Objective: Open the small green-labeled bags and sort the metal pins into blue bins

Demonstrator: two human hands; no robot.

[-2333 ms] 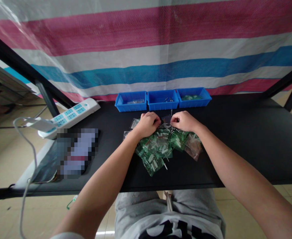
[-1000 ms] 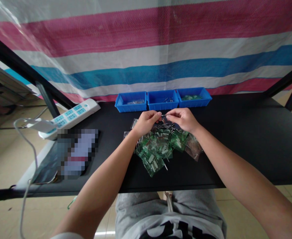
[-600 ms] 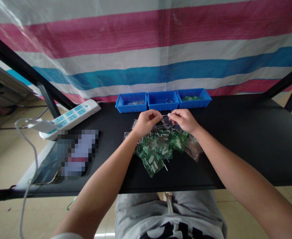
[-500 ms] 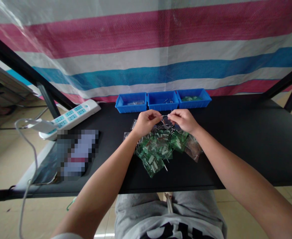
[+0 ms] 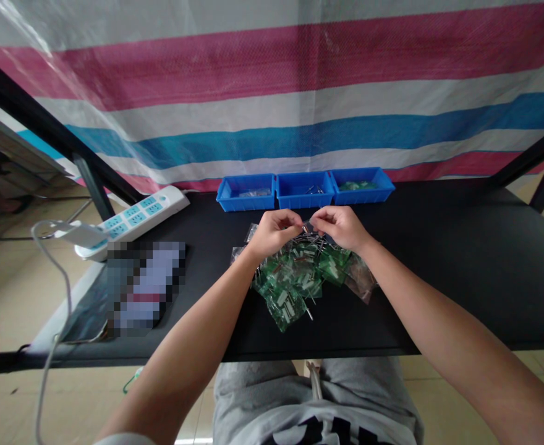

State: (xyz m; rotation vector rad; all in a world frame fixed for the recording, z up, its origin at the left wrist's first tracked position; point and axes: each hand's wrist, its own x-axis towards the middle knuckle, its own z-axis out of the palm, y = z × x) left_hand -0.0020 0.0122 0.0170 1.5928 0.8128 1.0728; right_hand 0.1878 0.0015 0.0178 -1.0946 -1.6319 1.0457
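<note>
A heap of small clear bags with green circuit boards [image 5: 300, 278] and loose metal pins lies on the black table [image 5: 462, 259] in front of me. My left hand [image 5: 273, 232] and my right hand [image 5: 339, 225] hover close together over the far side of the heap, both with fingers curled in a pinch. Between the fingertips they hold a small clear bag with pins [image 5: 306, 227]; its contents are too small to make out. Behind the hands stand three blue bins: left [image 5: 245, 192], middle [image 5: 304, 189] and right [image 5: 360, 185].
A white power strip [image 5: 133, 217] with a plugged adapter and grey cable lies at the table's left end. A blurred dark object [image 5: 142, 287] lies near the left front. A striped tarp [image 5: 272, 93] hangs behind the table. Black frame posts stand at both sides.
Both hands rose from the heap with a thin piece stretched between their fingertips, then came down a little and closer together over the heap's far side.
</note>
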